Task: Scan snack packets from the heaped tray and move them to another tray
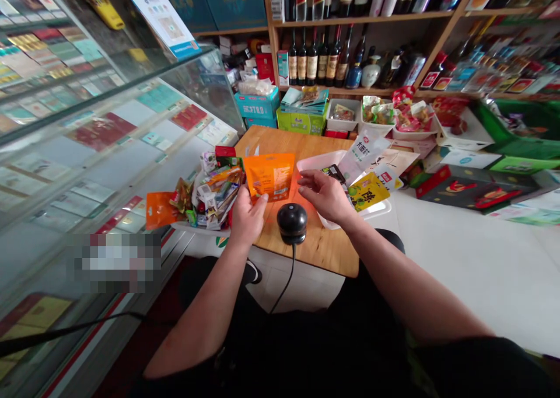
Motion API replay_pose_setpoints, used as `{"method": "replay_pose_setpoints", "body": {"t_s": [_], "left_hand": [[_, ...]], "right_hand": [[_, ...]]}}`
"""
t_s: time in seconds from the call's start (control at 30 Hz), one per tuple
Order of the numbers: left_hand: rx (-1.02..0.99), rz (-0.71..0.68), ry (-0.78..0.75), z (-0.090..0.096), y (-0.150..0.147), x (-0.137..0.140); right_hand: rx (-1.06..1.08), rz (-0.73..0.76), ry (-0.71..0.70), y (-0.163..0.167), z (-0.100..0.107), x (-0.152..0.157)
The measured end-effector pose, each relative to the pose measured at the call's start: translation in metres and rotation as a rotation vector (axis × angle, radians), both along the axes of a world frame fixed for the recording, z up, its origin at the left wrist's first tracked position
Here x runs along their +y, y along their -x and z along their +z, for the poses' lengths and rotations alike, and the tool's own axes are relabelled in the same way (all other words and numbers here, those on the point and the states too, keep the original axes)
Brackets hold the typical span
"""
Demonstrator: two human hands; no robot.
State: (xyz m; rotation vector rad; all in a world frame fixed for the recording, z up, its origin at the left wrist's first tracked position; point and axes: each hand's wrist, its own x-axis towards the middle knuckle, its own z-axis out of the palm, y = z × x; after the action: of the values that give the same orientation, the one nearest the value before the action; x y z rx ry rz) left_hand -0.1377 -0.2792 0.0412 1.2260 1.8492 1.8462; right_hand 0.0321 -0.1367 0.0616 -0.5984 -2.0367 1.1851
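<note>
L hand (248,217) pinches an orange pouch (269,173) btwn thumb & fingers, just beyond & left of the black scanner (291,223); R hand (326,194) is half-spread, fingers bent, beyond & right of the scanner, w/ nothing visible in its grip; pouch face w/ what looks like a barcode (280,192) points toward the scanner; prob. best to hold that face flat, thumb clear of the code, film tugged smooth vs. creases & glare; packet tub (205,231) is left of scanner, white tray (383,208) right

We see sign (166,27) at far top corner of glass case (131,86) | wine bottles (312,62) near left end of lower shelf (341,91) | white jar (371,73) right of shelf's middle
</note>
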Motion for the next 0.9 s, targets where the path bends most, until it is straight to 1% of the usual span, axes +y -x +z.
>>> {"method": "replay_pose_setpoints", "body": {"t_s": [0.13, 0.23, 0.3, 0.4, 0.53, 0.6, 0.77, 0.9], "left_hand": [[0.078, -0.074, 0.0, 0.003, -0.001, 0.01], [0.105, -0.122, 0.023, 0.008, -0.001, 0.012], [0.112, -0.123, 0.041, 0.011, 0.001, 0.011], [0.124, -0.087, 0.055, 0.009, 0.007, 0.008], [0.164, 0.026, 0.093, 0.002, 0.017, 0.004], [0.159, 0.058, 0.102, -0.001, 0.02, 0.002], [0.168, 0.088, 0.106, -0.003, 0.022, 0.002], [0.151, 0.073, 0.093, -0.004, 0.023, 0.003]], "right_hand": [[-0.007, 0.032, -0.055, 0.007, 0.011, 0.004], [-0.058, -0.008, -0.092, 0.011, 0.014, 0.004], [-0.062, -0.042, -0.084, 0.014, 0.013, 0.005], [-0.031, -0.054, -0.051, 0.017, 0.01, 0.008], [-0.004, -0.038, -0.019, 0.021, 0.007, 0.014], [-0.002, -0.014, -0.001, 0.022, 0.007, 0.015], [0.036, 0.011, 0.056, 0.026, 0.005, 0.015], [0.039, 0.004, 0.089, 0.027, 0.003, 0.015]]}}
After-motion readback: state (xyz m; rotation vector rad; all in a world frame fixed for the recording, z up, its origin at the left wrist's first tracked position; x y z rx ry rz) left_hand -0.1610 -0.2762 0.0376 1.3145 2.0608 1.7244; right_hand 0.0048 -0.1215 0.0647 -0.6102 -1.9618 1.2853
